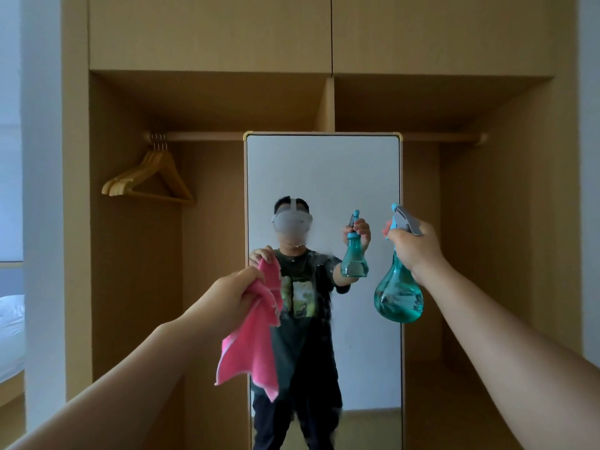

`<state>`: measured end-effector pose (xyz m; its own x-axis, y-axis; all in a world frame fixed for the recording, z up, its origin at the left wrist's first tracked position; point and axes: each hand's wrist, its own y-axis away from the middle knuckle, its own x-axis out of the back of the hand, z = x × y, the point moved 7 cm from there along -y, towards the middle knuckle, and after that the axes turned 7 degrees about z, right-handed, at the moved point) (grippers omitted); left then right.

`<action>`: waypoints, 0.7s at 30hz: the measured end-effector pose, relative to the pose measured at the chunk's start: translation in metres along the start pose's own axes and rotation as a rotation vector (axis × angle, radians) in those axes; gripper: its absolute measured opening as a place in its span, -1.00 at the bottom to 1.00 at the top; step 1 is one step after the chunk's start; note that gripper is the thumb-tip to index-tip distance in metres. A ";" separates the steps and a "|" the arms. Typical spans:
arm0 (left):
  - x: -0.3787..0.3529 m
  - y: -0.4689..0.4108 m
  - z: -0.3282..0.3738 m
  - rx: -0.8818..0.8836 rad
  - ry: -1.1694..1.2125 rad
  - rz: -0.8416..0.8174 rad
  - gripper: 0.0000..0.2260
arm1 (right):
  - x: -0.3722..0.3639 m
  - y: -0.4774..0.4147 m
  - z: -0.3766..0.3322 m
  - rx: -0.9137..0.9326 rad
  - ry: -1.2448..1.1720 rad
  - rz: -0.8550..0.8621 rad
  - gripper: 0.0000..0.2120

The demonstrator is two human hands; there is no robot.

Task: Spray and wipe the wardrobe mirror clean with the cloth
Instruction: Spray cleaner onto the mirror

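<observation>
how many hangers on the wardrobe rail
4, going by the hooks. The hangers all hang bunched together at the left end of the rail, left of the mirror. They overlap closely, so another could be hidden.

A light-brown wooden open wardrobe [136, 287] fills the view ahead, with two closed flat cupboard doors [207, 30] across 12 o'clock and a round wooden hanging rail [201, 136] beneath them. Pale wooden clothes hangers [152, 177] hang bunched on the rail at 10 o'clock. A white wall strip [42, 190] stands at 9 o'clock, a bed with white bedding [11, 336] shows past it at 8 o'clock, and another white wall [589, 157] edges 3 o'clock.
</observation>
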<state>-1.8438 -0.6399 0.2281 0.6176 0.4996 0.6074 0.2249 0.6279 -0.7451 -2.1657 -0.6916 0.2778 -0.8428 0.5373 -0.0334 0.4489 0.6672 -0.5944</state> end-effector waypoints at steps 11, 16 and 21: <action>0.013 0.008 -0.004 0.002 -0.157 -0.007 -0.79 | 0.003 0.002 -0.002 0.049 0.002 0.065 -0.86; 0.016 0.011 -0.008 0.030 -0.104 -0.007 -0.80 | -0.006 0.010 -0.011 0.067 0.017 -0.022 -0.90; 0.020 0.013 -0.006 0.008 -0.080 0.006 -0.82 | -0.020 0.022 -0.025 0.090 -0.011 -0.086 -0.86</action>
<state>-1.8236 -0.6257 0.2293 0.5567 0.5492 0.6232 0.2153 0.6293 -0.7468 -2.1314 -0.6748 0.2858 -0.8803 0.4743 0.0124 0.3470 0.6614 -0.6649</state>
